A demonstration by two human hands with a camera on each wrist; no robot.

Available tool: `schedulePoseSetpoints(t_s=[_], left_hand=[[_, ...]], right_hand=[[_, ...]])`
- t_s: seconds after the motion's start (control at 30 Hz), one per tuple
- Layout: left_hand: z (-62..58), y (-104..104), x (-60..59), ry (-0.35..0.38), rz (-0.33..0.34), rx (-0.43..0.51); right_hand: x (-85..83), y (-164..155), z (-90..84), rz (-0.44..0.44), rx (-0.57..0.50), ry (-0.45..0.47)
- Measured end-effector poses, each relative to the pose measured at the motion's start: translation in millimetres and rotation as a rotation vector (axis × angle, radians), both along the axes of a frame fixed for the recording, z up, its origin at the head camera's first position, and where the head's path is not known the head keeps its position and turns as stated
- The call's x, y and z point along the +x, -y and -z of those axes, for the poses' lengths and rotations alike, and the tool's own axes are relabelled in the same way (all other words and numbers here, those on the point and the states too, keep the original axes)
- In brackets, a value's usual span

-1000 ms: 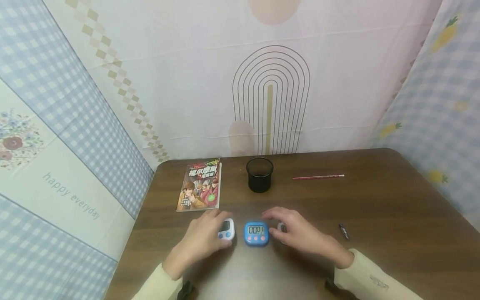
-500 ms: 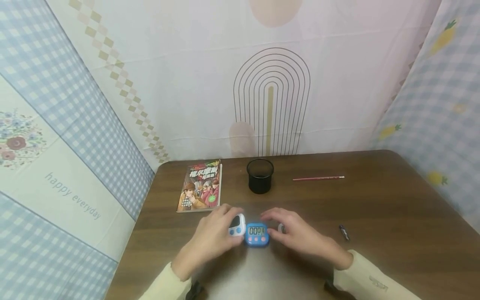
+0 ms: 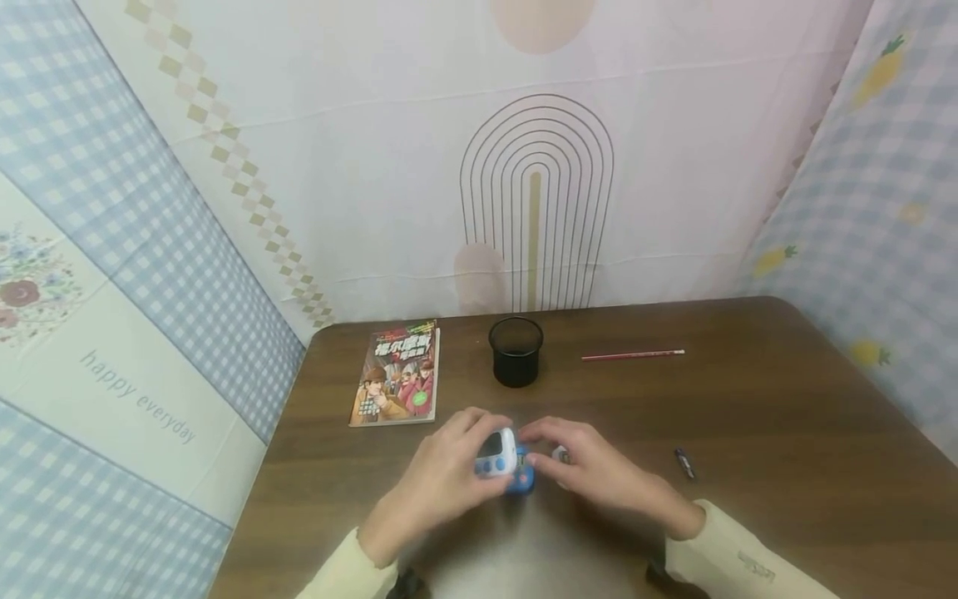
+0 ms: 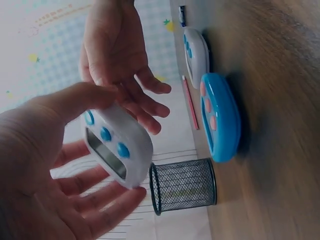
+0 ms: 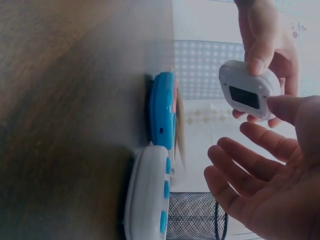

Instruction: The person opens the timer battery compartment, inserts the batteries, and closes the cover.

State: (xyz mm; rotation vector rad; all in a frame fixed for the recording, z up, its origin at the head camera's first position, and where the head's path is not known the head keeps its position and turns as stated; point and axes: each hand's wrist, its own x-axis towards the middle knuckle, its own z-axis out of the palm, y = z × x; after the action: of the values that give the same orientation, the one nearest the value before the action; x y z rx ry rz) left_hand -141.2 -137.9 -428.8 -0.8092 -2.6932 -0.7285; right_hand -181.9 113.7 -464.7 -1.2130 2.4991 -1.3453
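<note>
My left hand holds a white kitchen timer with blue buttons, thumb on one side and fingers on the other. It is raised over a blue kitchen timer with pink buttons, which lies on the table and is partly covered in the head view. Beside the blue one lies a second white timer, mostly hidden under my right hand in the head view. My right hand hovers there with fingers spread and loosely bent, nothing in its grasp. Its thumb tip overlaps the held timer's edge in the right wrist view.
Behind the hands stands a black mesh pen holder. A comic-style book lies at the back left, a red pencil at the back right. Further right is a small dark pen-like item. Printed cloth hangs behind the wooden table.
My left hand has lifted the white timer and carried it right, from beside the blue timer to over it. My right hand has hardly moved.
</note>
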Motion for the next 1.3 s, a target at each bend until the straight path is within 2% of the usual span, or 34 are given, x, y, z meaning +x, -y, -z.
schedulePoseSetpoints(t_s=[0.2,0.37,0.53,0.67,0.77,0.87,1.13,1.3], left_hand=[[-1.7,-7.3,-3.2,-0.076,0.075,0.082],[-4.3,-11.8,-3.5,-0.092,0.112,0.145],[-4.8,-14.5,-4.3,-0.085,0.160,0.228],[-5.6,-16.4,-5.9,-0.089,0.179,0.283],[-6.3,-17.9,-7.9,-0.131,0.202,0.315],[-5.9,-20.3,-9.2,-0.140,0.213,0.355],[-1.0,-27.1,-9.7,-0.119,0.223,0.446],[1.4,-29.7,-7.8,-0.037,0.232,0.503]], right_hand=[[-1.9,-2.1,0.0,0.003,-0.023,0.080],[-2.4,-3.9,0.0,0.005,-0.045,0.133],[-1.9,-5.2,-0.9,0.043,-0.035,0.196],[-1.7,-4.9,-4.3,0.058,-0.039,0.277],[-1.4,-5.1,-8.1,0.041,-0.063,0.351],[-1.7,-6.4,-11.2,0.010,-0.097,0.422],[-3.0,-11.9,-14.9,-0.066,-0.141,0.521],[-3.9,-13.2,-16.8,-0.086,-0.186,0.618]])
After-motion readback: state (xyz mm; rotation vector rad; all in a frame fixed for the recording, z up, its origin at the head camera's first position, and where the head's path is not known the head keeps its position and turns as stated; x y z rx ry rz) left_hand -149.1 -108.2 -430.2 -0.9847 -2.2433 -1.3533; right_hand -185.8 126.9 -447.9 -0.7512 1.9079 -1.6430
